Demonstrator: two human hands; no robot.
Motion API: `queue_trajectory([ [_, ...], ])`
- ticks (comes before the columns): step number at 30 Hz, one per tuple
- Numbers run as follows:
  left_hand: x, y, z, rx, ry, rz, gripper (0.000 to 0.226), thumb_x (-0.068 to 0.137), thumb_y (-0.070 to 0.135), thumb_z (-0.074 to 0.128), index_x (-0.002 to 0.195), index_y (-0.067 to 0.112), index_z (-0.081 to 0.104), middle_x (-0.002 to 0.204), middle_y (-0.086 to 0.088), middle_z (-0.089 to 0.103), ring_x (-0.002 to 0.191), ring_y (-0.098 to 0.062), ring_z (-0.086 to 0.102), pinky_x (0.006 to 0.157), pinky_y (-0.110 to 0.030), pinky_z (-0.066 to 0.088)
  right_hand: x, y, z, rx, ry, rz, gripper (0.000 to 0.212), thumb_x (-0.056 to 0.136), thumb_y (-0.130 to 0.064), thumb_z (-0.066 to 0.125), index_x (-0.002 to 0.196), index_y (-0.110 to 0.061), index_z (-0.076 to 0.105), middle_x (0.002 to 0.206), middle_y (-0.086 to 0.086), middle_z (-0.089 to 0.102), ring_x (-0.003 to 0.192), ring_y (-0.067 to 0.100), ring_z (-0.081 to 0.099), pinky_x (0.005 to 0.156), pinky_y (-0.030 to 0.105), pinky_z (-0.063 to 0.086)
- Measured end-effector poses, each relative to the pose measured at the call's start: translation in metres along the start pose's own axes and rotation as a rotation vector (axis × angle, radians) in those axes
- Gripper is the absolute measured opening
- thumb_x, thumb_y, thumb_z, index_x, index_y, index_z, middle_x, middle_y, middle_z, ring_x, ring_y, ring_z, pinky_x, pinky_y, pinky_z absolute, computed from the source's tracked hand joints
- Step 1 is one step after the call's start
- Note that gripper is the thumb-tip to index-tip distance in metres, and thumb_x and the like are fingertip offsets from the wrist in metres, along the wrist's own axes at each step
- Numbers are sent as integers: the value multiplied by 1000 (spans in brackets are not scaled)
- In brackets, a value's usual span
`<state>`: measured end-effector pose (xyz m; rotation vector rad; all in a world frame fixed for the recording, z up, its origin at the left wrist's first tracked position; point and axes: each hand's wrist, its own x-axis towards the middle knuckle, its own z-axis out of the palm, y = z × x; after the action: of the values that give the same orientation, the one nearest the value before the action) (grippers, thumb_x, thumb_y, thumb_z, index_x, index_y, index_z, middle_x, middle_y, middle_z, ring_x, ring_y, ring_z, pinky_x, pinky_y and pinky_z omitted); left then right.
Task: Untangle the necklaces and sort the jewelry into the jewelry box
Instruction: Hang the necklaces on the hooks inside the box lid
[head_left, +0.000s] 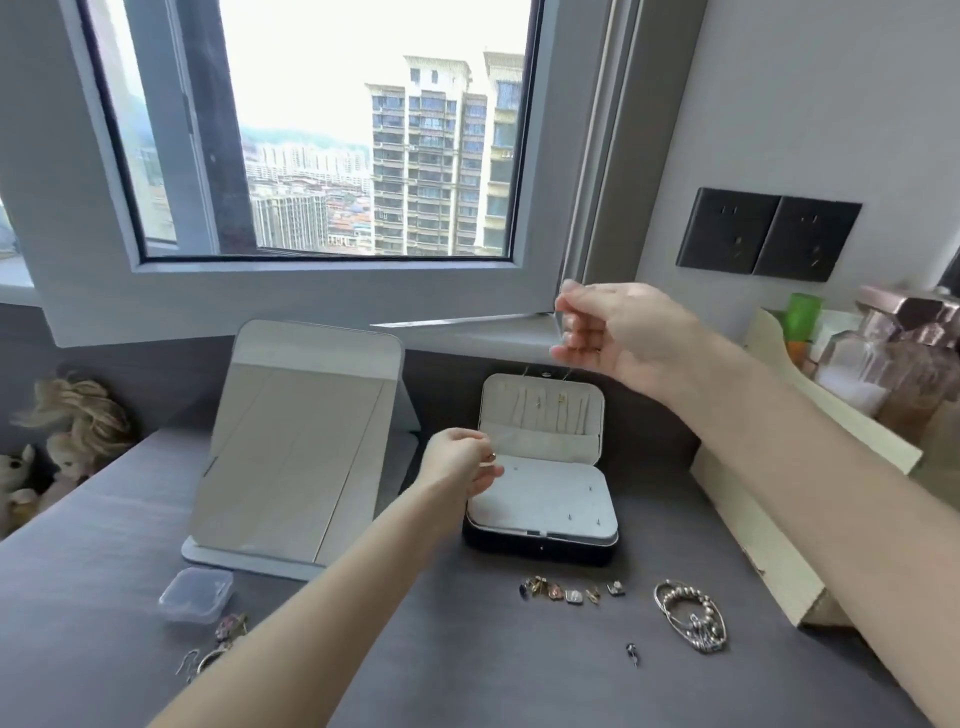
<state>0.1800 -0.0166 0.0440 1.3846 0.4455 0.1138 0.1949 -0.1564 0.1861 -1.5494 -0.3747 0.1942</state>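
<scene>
The box stands open on the table, just right of the mirror. Its lid is upright, with fine chains hanging on the inner face. The white tray below the lid carries a few small studs.

Right hand: raised above and behind the lid, fingers curled, fingertips pinching a necklace. The chain shows only as a faint strand dropping toward the lid.

Left hand: at the box's left edge, level with the hinge, fingers curled, thumb and forefinger closed together. A ring sits on one finger. Whether this hand holds the chain cannot be told.

In front of the box lies a row of earrings. To their right is a heap of bracelets, with one small piece apart from both. A clear case lies in front of the mirror, with more earrings beside it.
</scene>
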Motion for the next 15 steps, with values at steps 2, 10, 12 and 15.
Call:
queue_trajectory([
  [2, 13, -3, 5, 44, -32, -17, 14, 93, 4, 48, 103, 2, 58, 91, -11, 59, 70, -19, 62, 58, -22, 50, 18, -12, 9, -140, -44, -3, 16, 95, -16, 54, 83, -7, 61, 62, 1, 48, 56, 11, 49, 59, 28, 56],
  [10, 56, -9, 13, 933, 212, 593, 33, 86, 6, 44, 110, 15, 65, 113, 4, 61, 100, -20, 54, 71, -24, 36, 79, -26, 20, -447, -21, -23, 18, 89, -11, 62, 102, 2, 65, 67, 3, 49, 61, 14, 48, 54, 24, 52],
  [12, 62, -11, 13, 1139, 268, 731, 32, 83, 4, 46, 108, 14, 63, 111, -2, 56, 93, -23, 45, 66, -28, 30, 89, -25, 18, -458, 5, -36, 17, 89, -11, 62, 101, 1, 65, 68, 3, 49, 60, 14, 47, 52, 24, 52],
  [15, 69, -18, 18, 1229, 344, 837, 21, 60, -2, 58, 77, 10, 59, 88, -11, 50, 73, -24, 32, 54, -31, 26, 102, -23, 16, -456, 24, -69, 15, 90, -11, 60, 97, 0, 66, 66, 3, 49, 59, 13, 45, 53, 24, 52],
])
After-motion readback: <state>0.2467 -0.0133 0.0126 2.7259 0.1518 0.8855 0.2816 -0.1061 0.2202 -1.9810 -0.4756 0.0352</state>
